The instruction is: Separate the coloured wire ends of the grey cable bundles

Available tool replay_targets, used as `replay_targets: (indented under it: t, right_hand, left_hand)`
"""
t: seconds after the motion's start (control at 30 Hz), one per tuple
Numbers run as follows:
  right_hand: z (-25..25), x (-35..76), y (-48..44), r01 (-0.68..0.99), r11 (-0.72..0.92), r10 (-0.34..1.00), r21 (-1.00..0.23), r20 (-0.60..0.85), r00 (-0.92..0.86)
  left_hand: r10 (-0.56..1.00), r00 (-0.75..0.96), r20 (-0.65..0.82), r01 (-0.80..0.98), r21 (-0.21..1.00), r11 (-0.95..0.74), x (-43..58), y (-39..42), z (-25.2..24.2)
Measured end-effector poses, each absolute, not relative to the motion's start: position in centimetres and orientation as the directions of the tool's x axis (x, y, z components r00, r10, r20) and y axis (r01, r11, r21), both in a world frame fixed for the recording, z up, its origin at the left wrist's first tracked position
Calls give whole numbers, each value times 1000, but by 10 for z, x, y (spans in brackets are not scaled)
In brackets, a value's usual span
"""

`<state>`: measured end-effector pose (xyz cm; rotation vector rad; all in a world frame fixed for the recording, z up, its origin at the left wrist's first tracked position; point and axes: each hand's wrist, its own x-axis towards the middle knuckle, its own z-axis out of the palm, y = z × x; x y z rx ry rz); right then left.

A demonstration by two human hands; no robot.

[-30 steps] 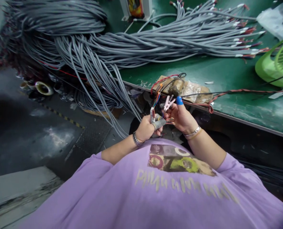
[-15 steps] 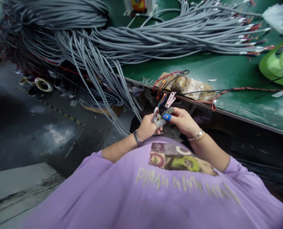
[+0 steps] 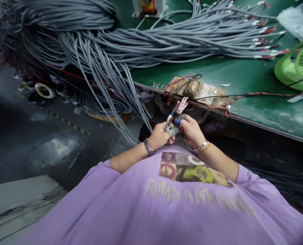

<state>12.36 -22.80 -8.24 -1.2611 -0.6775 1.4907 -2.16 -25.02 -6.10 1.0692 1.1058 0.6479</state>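
My left hand point(image 3: 159, 136) is closed round the end of a grey cable point(image 3: 168, 123), whose coloured inner wires fan upward. My right hand point(image 3: 191, 130) is pinched close beside it, holding a small pink clip-like connector point(image 3: 183, 104) at the wire tips. Its thumb wears a blue finger cot and other fingertips have grey wrapping. Both hands meet just below the edge of the green workbench point(image 3: 243, 85), in front of my purple shirt.
A thick heap of grey cables point(image 3: 141, 44) spills from the bench down to the floor at left. A taped brown block with red and black wires point(image 3: 199, 90) lies at the bench edge. A green fan point(image 3: 298, 66) stands at right. A tape roll point(image 3: 44, 90) lies on the floor.
My right thumb has come down from pointing up and closed onto the wires next to my left hand. Both hands have stayed in the same spot below the bench edge.
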Motion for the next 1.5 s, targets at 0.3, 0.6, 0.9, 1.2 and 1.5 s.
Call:
replay_targets:
  t: [0.3,0.6,0.9,1.2,1.5]
  right_hand:
    - [-91,163,-219,-530,-523,845,-667,-489,-218]
    - [-82,157,-226,-372,-484,857,-792,-344,-383]
    - [-80,154,-200,-439,-416,907,-796,-326,-268]
    - [-75,133,-197,-356,-145,987,-923,-160,12]
    - [-80,128,-195,-338,-163,980,-927,-192,53]
  left_hand:
    - [907,279,-316,3,945,328,-26,-246,-57]
    - [896,293,-334,0,937,349,-23,-245,-58]
    - [882,398,-254,-125,937,326,-29,-228,-62]
    - [844,461,-274,-175,904,389,-24,-217,-60]
    - [813,484,-325,-108,899,424,-24,-213,-60]
